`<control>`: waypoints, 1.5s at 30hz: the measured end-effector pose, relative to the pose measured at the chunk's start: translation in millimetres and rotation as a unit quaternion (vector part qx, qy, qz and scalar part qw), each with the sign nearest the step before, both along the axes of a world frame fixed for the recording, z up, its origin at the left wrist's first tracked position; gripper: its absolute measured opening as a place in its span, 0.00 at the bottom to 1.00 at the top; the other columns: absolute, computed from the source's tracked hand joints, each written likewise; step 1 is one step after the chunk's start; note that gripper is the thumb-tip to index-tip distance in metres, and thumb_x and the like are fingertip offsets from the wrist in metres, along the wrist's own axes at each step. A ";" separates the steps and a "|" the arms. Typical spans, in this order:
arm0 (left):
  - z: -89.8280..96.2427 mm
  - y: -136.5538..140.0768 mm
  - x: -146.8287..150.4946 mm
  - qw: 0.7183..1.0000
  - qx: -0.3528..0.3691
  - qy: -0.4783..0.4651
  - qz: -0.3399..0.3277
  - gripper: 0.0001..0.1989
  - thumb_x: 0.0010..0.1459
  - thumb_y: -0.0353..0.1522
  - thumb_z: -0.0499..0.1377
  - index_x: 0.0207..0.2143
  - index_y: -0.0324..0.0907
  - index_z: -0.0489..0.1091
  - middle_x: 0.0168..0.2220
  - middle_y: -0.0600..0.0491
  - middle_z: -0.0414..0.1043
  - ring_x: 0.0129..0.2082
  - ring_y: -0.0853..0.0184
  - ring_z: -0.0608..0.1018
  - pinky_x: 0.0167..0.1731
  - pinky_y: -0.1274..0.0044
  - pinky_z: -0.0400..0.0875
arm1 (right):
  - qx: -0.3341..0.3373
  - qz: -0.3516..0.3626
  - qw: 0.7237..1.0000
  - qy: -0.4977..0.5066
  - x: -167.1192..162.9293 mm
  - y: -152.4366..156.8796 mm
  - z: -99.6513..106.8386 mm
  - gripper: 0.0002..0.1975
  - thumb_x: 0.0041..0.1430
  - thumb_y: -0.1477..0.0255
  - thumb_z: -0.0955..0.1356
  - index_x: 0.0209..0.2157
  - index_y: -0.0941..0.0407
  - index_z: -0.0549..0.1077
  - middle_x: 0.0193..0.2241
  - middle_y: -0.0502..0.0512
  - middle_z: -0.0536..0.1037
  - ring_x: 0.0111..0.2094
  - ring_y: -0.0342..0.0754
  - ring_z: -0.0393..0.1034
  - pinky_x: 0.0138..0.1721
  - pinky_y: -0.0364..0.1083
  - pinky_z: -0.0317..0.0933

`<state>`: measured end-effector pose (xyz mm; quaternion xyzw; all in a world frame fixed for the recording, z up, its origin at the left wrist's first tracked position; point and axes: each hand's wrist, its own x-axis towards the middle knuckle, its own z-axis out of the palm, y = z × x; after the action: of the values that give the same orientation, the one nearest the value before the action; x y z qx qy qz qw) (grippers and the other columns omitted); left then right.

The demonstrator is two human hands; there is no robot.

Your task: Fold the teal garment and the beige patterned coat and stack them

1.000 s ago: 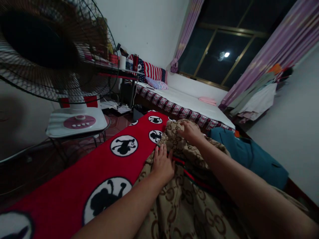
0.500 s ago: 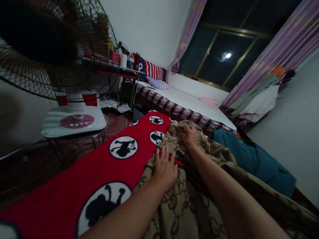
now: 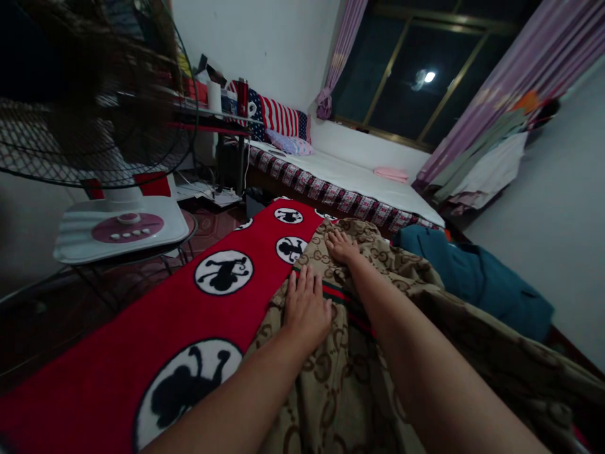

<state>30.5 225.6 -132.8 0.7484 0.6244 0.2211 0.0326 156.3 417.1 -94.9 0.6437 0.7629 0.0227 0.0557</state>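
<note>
Probably soft, light patterned cloth (image 3: 326,372) lies under the flat-spread, ungripping left hand (image 3: 307,315) and right hand (image 3: 343,247), best pinched beside the left fingertips (image 3: 309,272).

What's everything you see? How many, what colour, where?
patterned fabric: 1, brown, bottom centre
circle-printed blanket: 1, red, left of fabric
crumpled cloth: 1, teal, right
caged fan: 1, white base, left
cluttered desk: 1, dark, right of fan
cylindrical flask: 1, red, on desk
wide window: 1, dark, top right
long curtains: 2, purple, beside window
long mattress: 1, white, below window
starry striped pillow: 1, red, white, blue, on mattress
patterned pillow: 1, lilac, on mattress
folded cloth: 1, pink, on mattress
hanging clothes: several, mixed, right
left hand: 1, bare, on fabric
right hand: 1, bare, farther along fabric
</note>
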 end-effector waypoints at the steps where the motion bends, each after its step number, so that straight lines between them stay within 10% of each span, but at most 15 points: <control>1: 0.4 -0.1 -0.1 1.000 -0.002 0.002 0.002 0.31 0.61 0.40 0.48 0.62 0.32 0.57 0.66 0.41 0.48 0.67 0.54 0.49 0.64 0.59 0.37 | -0.007 0.006 1.000 -0.005 -1.9 -2.3 6.8 0.27 0.67 0.59 0.51 0.65 0.51 0.52 0.67 0.58 0.47 0.66 0.57 0.42 0.58 0.66 0.46; 7: 3.3 -0.1 -0.6 1.000 -0.006 0.010 -0.001 0.31 0.61 0.39 0.48 0.63 0.30 0.56 0.66 0.39 0.49 0.67 0.54 0.50 0.64 0.60 0.37 | 0.035 0.073 0.996 -0.022 -6.2 -77.2 21.0 0.20 0.64 0.71 0.56 0.55 0.54 0.68 0.59 0.60 0.66 0.64 0.57 0.50 0.61 0.66 0.38; 14: -0.1 -0.9 -3.4 0.999 0.024 0.021 -0.012 0.27 0.63 0.37 0.46 0.62 0.36 0.59 0.65 0.41 0.53 0.65 0.56 0.53 0.64 0.61 0.38 | 0.007 0.052 0.996 0.069 10.9 -138.0 -14.9 0.28 0.67 0.63 0.51 0.66 0.56 0.48 0.68 0.54 0.45 0.67 0.52 0.38 0.63 0.60 0.43; 21: 3.0 -11.9 -12.6 0.993 0.019 0.075 -0.087 0.27 0.64 0.40 0.47 0.63 0.43 0.56 0.67 0.45 0.48 0.67 0.55 0.49 0.63 0.58 0.35 | 0.021 -0.011 0.997 0.072 -2.1 -181.9 -11.1 0.29 0.68 0.62 0.52 0.66 0.60 0.48 0.68 0.59 0.44 0.68 0.54 0.37 0.63 0.60 0.40; 33: 12.9 -143.0 -75.0 0.943 -0.089 0.088 -0.307 0.33 0.64 0.48 0.46 0.67 0.48 0.42 0.69 0.48 0.33 0.68 0.59 0.39 0.64 0.61 0.38 | 0.017 0.077 0.992 0.094 10.5 -306.8 -18.2 0.29 0.67 0.57 0.54 0.67 0.49 0.47 0.68 0.62 0.41 0.68 0.56 0.34 0.62 0.62 0.40; 39: 52.8 -194.5 -103.7 0.869 -0.256 -0.013 -0.422 0.32 0.65 0.46 0.47 0.67 0.51 0.41 0.68 0.52 0.34 0.68 0.59 0.44 0.64 0.62 0.41 | 0.059 0.102 0.988 0.104 16.1 -323.7 -26.1 0.29 0.67 0.60 0.56 0.66 0.50 0.49 0.68 0.60 0.44 0.68 0.55 0.36 0.63 0.61 0.39; 45: 93.9 -139.3 -82.7 0.755 -0.463 -0.082 -0.457 0.25 0.60 0.48 0.52 0.46 0.40 0.76 0.44 0.49 0.77 0.42 0.58 0.78 0.41 0.74 0.72 | 0.051 0.099 0.983 0.146 15.0 -325.3 -21.7 0.29 0.66 0.60 0.58 0.66 0.50 0.51 0.67 0.60 0.45 0.67 0.56 0.37 0.63 0.62 0.39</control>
<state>-52.3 86.3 -38.8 0.8174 0.2294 -0.0758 0.5230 171.3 91.7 -116.6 0.5637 0.8204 -0.0269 -0.0919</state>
